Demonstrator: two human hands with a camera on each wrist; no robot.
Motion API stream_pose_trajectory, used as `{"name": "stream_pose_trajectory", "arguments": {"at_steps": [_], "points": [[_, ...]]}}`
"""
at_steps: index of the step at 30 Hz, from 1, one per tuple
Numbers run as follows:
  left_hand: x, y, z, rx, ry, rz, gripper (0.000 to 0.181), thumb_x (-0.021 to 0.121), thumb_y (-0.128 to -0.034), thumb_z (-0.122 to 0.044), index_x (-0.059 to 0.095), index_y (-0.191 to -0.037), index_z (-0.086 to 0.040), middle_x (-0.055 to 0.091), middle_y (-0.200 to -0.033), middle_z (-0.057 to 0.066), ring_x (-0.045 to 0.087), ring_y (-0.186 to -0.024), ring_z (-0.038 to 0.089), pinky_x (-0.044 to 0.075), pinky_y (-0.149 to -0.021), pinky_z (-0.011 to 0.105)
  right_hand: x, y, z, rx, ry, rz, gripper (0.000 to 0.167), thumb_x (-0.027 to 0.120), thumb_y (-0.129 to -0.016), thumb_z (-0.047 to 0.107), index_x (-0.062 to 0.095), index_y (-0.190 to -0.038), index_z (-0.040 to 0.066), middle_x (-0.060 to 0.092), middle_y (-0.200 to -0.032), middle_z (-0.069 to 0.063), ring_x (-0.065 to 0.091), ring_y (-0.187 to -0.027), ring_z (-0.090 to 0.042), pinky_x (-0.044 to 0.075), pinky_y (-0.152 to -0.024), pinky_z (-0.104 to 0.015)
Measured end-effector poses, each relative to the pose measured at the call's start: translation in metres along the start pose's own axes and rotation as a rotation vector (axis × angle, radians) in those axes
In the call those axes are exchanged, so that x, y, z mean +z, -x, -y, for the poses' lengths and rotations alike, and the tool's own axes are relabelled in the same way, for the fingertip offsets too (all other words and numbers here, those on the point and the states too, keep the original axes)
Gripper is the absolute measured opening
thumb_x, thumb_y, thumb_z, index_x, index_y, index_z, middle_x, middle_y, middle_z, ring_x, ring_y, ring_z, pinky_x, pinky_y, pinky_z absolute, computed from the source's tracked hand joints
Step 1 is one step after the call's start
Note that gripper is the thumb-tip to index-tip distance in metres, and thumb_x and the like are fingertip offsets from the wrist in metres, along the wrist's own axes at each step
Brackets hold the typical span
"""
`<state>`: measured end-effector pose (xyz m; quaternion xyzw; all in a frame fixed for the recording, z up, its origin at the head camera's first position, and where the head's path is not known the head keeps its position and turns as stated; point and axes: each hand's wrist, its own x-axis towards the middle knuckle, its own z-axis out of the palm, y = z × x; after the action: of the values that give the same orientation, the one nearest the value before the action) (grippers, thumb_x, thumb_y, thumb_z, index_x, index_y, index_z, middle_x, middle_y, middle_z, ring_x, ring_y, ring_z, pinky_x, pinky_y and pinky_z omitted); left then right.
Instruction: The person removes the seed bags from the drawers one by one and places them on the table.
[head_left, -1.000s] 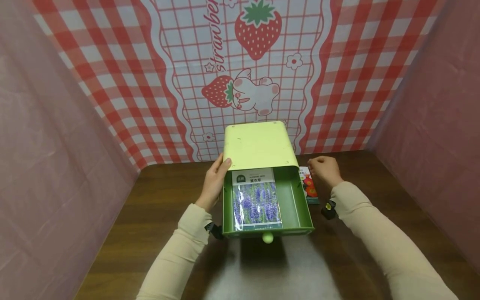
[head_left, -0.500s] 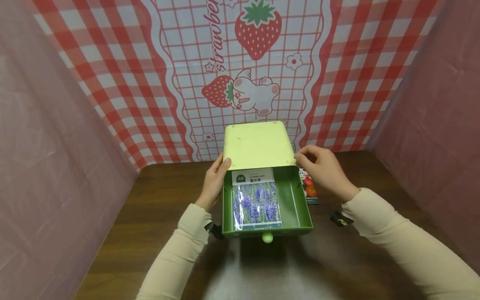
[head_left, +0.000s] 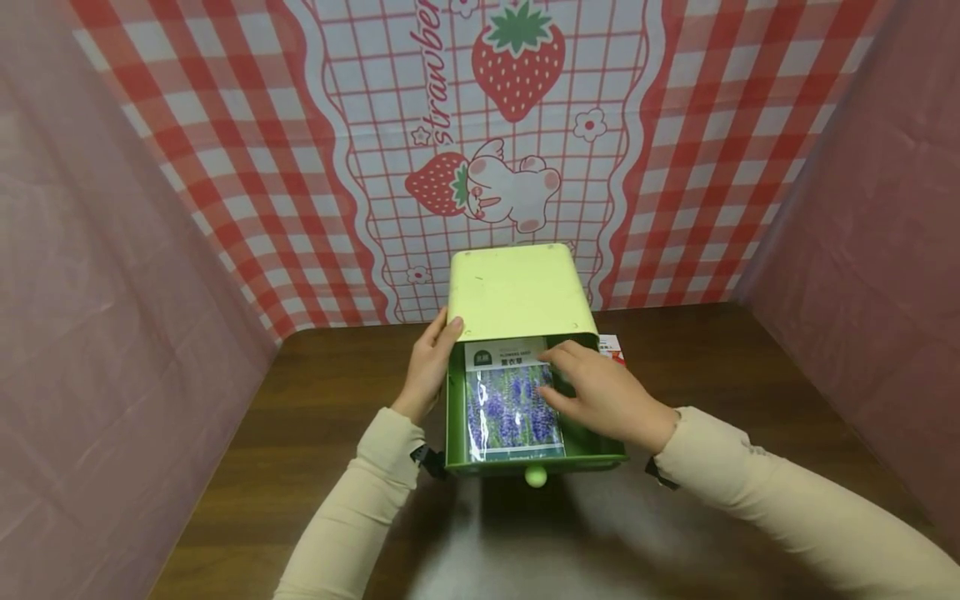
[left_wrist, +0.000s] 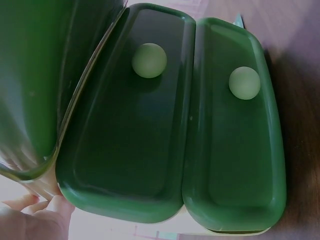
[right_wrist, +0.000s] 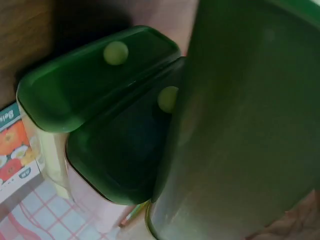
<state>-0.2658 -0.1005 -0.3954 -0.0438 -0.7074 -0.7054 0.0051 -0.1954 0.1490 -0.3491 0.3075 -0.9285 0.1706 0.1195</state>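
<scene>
A light-green drawer cabinet point(head_left: 517, 292) stands at the back of the table, its dark-green top drawer point(head_left: 536, 467) pulled out. In the drawer lies a flower seed packet point(head_left: 513, 408) with purple blooms. My left hand point(head_left: 429, 367) holds the cabinet's left front corner, thumb at the top edge and fingers along the side. My right hand point(head_left: 607, 396) is over the drawer's right half, thumb and fingers spread apart, fingertips at the packet's right edge. Whether they touch it I cannot tell. In the right wrist view the drawer's side hides most of that hand.
Two closed lower drawers, a middle one point(left_wrist: 125, 130) and a bottom one point(left_wrist: 235, 150), have round knobs. A second seed packet with red and orange flowers point(right_wrist: 15, 150) lies on the table point(head_left: 300, 450) right of the cabinet. A strawberry-print checked cloth point(head_left: 517, 67) hangs behind.
My right hand has moved left from beside the cabinet, past its right front corner, to over the open drawer. The left hand and the packet in the drawer look unmoved.
</scene>
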Motion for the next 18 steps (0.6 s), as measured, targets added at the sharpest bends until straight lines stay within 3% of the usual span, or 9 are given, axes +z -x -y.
{"name": "stream_pose_trajectory", "arguments": {"at_steps": [6,14,18], "points": [[0.000,0.000,0.000,-0.005,0.005,-0.001,0.068,0.054,-0.0962,-0.052,0.030,-0.155,-0.028,0.030,-0.160,0.004,0.044,-0.138,0.028,0.045,-0.108,0.044,0.007,-0.003,0.004,0.018,0.119,0.162,0.079,0.069,-0.087,0.051,0.047,-0.144,0.002,0.052,-0.140,-0.022,0.058,-0.123,-0.035,0.053,-0.096,-0.050],[0.000,-0.001,0.002,-0.002,-0.001,-0.001,0.068,0.054,-0.0960,-0.054,0.030,-0.154,-0.029,0.031,-0.160,0.004,0.043,-0.139,0.027,0.044,-0.109,0.044,0.010,-0.007,0.007,0.021,0.102,0.257,0.084,0.068,-0.087,0.053,0.042,-0.147,0.001,0.044,-0.147,-0.029,0.047,-0.134,-0.041,0.045,-0.107,-0.052],[0.000,-0.001,0.001,-0.001,-0.012,-0.008,0.068,0.054,-0.0959,-0.054,0.030,-0.154,-0.029,0.029,-0.161,0.002,0.035,-0.144,0.025,0.036,-0.115,0.044,0.013,-0.009,0.008,0.019,0.084,0.292,0.085,0.070,-0.086,0.051,0.040,-0.149,0.002,0.039,-0.149,-0.031,0.043,-0.136,-0.043,0.042,-0.109,-0.054]]}}
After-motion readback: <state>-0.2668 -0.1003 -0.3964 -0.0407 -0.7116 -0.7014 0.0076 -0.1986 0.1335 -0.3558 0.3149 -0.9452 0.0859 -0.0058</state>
